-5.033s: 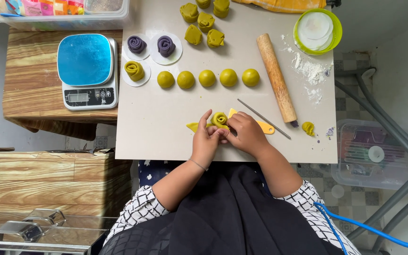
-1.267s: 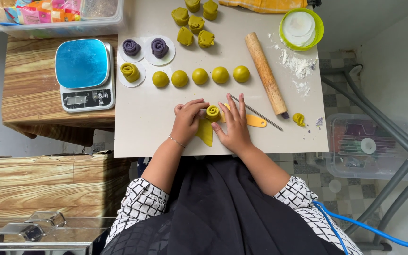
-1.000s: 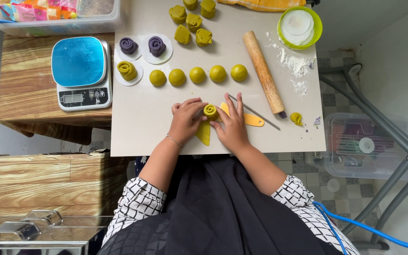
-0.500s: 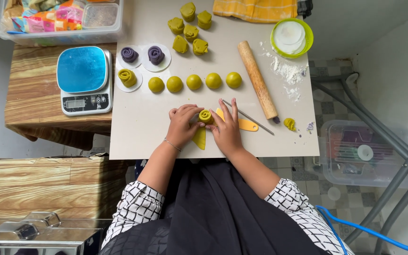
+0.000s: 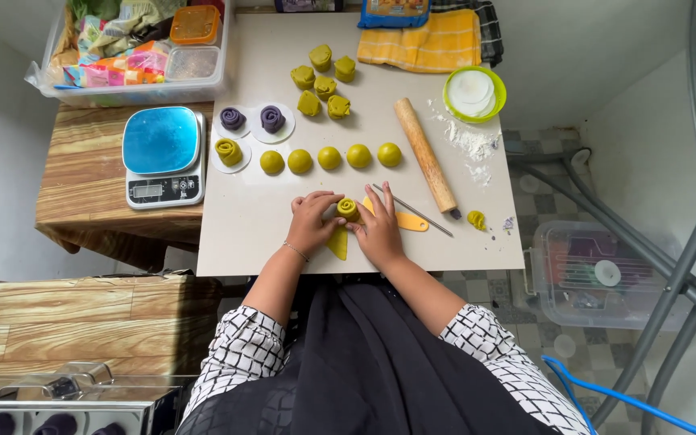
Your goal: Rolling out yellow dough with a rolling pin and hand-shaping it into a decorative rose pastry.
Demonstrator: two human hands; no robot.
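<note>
While hands (image 5: 312, 224) (image 5: 379, 232) flank dough roll (image 5: 348, 209), grip seemingly loose.

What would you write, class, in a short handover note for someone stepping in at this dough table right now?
Left hand: on the table, fingers against the small rolled yellow-green dough spiral.
Right hand: cupping the same spiral from the other side.
A flat yellow-green dough strip trails from the spiral toward the person.
Done: one yellow-green dough rose and two purple dough roses on white paper rounds.
Left: five smooth yellow-green dough balls in a row, unshaped.
Nearby: wooden rolling pin, thin metal stick, yellow plastic scraper, blue-topped kitchen scale.
</note>
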